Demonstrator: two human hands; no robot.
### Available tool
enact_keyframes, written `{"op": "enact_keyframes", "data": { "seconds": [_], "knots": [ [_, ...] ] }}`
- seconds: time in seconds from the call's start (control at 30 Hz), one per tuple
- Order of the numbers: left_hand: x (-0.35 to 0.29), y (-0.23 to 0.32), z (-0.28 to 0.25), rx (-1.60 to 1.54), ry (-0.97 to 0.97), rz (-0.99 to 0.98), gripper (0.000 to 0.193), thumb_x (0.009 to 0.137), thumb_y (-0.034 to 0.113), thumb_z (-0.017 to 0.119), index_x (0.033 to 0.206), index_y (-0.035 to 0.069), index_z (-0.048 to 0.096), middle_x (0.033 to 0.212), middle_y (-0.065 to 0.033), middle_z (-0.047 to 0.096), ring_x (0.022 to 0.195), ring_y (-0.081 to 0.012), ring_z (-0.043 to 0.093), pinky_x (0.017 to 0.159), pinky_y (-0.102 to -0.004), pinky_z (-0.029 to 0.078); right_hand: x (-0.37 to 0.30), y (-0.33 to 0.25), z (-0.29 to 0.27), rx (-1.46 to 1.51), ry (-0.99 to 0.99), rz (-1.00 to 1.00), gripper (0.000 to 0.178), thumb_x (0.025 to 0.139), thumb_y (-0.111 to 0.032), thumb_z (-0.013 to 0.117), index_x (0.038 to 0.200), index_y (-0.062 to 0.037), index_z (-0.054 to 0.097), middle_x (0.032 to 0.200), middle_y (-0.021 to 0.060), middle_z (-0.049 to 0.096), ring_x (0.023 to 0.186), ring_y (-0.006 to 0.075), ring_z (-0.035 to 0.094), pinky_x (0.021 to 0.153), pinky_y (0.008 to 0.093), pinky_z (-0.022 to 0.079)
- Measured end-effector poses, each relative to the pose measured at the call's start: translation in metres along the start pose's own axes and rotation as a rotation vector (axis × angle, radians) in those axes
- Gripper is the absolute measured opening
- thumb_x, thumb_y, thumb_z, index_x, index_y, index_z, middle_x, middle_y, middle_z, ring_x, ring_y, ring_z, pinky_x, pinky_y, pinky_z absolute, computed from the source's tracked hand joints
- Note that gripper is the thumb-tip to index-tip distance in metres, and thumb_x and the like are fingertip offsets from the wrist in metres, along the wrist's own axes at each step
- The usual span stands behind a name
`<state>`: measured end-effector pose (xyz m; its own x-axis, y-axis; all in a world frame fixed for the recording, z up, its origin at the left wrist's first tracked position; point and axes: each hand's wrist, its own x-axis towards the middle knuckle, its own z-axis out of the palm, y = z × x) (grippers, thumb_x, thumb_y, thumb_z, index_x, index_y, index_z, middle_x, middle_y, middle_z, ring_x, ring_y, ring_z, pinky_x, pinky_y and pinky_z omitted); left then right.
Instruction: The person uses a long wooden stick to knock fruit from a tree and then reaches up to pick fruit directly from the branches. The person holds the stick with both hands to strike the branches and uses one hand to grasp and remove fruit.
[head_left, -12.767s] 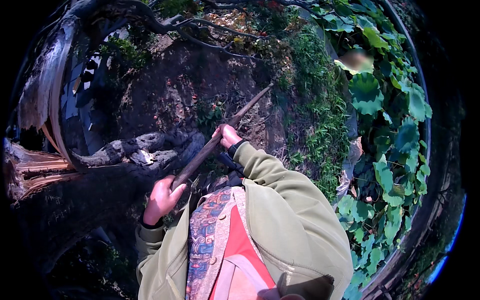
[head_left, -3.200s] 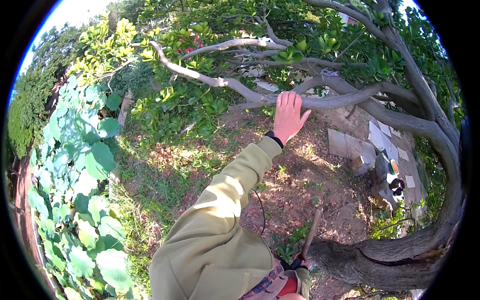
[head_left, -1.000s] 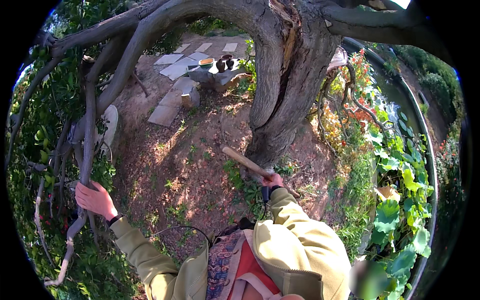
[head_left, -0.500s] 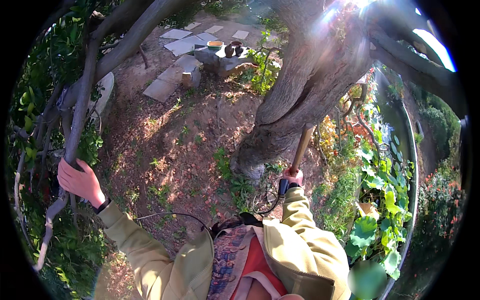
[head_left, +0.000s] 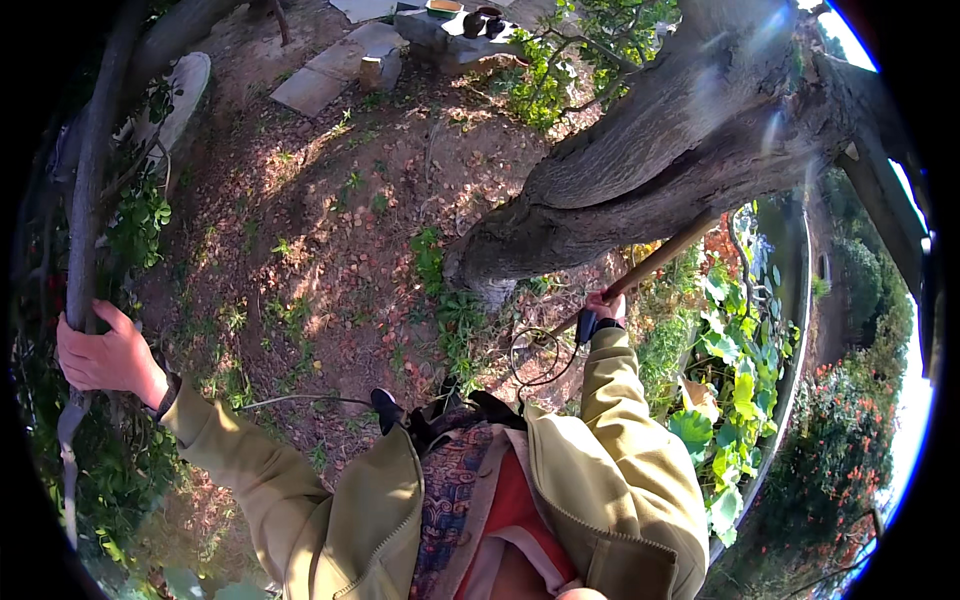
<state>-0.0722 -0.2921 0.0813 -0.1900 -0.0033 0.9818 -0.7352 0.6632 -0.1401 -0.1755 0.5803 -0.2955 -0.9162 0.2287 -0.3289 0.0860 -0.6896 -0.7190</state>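
My left hand is wrapped round an upright grey tree branch at the left, its thumb on the near side. My right hand is closed round a brown wooden pole. The pole slants up to the right, and its upper end reaches the edge of the thick tree trunk, so what lies beyond is hidden. A short stretch of it shows below my hand. Beside my right wrist is a small dark device with a thin looped cable.
Leaf-strewn earth slopes between branch and trunk. Far off stand a stone slab table with small pots and a short stump. To the right, broad-leaved plants grow along a pale curved edge. A dark shoe shows below me.
The view has tilted, and the trunk now leans further right. The pole slants more to the right in my right hand. My left hand sits further left, still on the branch. A shoe has come into view.
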Motion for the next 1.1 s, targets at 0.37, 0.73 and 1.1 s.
{"op": "enact_keyframes", "data": {
  "seconds": [0.37,0.73,1.1],
  "knots": [
    [0.003,-0.003,0.001,0.016,0.022,0.022,0.04,0.076,0.042,0.069,0.101,0.012,0.059,0.091,-0.0029,0.061,0.085,-0.0297,0.059,0.075,-0.0463,0.042,0.002,0.011,0.061,-0.005,0.36,0.046,0.015,0.086,-0.014,0.052,0.075,-0.0037,0.05,0.065,0.0063,0.049,0.059,0.0219,0.049,0.059,0.0355,0.047],
    [0.006,0.0,-0.008,0.014,0.04,0.039,0.038,0.078,0.039,0.068,0.101,0.011,0.059,0.092,-0.0048,0.06,0.085,-0.03,0.058,0.076,-0.0454,0.043,-0.046,-0.011,0.045,0.373,0.352,0.202,0.028,0.088,-0.035,0.05,0.077,-0.0093,0.048,0.067,0.0009,0.047,0.062,0.0162,0.046,0.055,0.0329,0.036],
    [0.027,0.025,-0.053,-0.083,-0.124,-0.033,0.04,0.089,0.032,0.057,0.12,0.008,0.052,0.112,-0.0089,0.057,0.104,-0.0297,0.054,0.09,-0.0444,0.041,-0.016,-0.015,0.084,0.452,0.332,0.001,0.02,0.093,-0.029,0.052,0.088,-0.0099,0.054,0.069,0.0076,0.057,0.059,0.0216,0.054,0.055,0.0347,0.049]
  ]
}}
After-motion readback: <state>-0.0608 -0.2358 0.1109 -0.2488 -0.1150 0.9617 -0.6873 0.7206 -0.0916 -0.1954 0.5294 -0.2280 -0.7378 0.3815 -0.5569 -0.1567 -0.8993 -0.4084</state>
